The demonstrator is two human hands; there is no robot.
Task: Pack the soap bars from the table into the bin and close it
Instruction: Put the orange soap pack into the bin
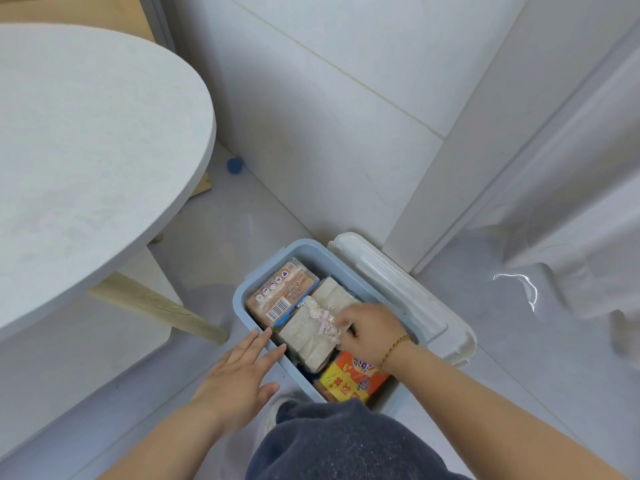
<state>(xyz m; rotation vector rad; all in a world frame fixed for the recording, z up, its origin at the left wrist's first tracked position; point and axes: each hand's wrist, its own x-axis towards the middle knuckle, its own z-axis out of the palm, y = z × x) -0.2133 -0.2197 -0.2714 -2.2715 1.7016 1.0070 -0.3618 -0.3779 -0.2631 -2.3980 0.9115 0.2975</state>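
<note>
A light blue bin [242, 292] stands open on the floor below me. Inside lie a pinkish wrapped soap pack with a barcode [280, 292], a bundle of beige soap bars [311, 330] tied with a ribbon, and an orange and yellow soap packet [349, 377]. My right hand [369, 329] reaches into the bin, its fingers pinched on the ribbon of the beige bundle. My left hand [242, 372] lies flat with spread fingers, the fingertips touching the bin's near-left rim. The white lid [398, 292] lies behind the bin, leaning toward the wall.
A round grey table [86, 133] with wooden legs [156, 303] stands at the left. A small blue round object [234, 165] sits on the floor by the wall. My knee in dark trousers [339, 441] is just in front of the bin. White curtain fabric [571, 237] hangs at the right.
</note>
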